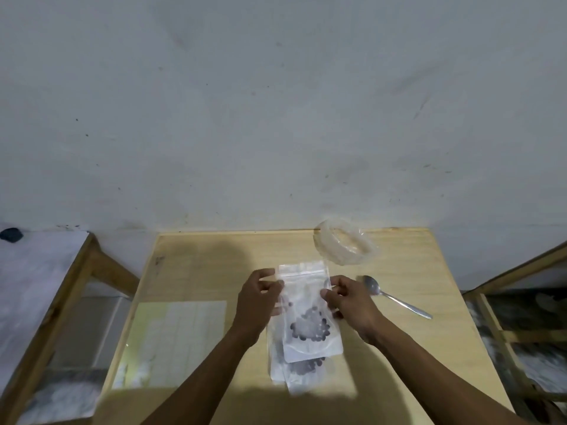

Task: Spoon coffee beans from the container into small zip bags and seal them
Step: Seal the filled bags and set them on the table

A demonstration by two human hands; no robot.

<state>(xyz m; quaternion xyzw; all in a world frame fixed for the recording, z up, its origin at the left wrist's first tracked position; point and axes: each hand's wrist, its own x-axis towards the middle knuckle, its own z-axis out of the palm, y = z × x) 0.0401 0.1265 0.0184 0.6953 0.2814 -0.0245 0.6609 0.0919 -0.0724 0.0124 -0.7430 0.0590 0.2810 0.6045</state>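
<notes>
A small clear zip bag (pixel 308 311) with dark coffee beans in its lower half is held above the middle of the wooden table (pixel 196 271). My left hand (pixel 256 302) pinches its left edge near the zip strip, and my right hand (pixel 349 302) pinches its right edge. Under it lie other filled zip bags (pixel 299 374), stacked flat. A round clear plastic container (pixel 345 243) stands at the back right of the table; I cannot tell whether beans are in it. A metal spoon (pixel 395 297) lies on the table to the right of my right hand, bowl towards the container.
A pale sheet (pixel 171 338) lies flat on the table's left half. Wooden-framed glass cases stand at both sides, one on the left (pixel 46 317) and one on the right (pixel 521 317). A grey wall (pixel 276 118) rises just behind the table.
</notes>
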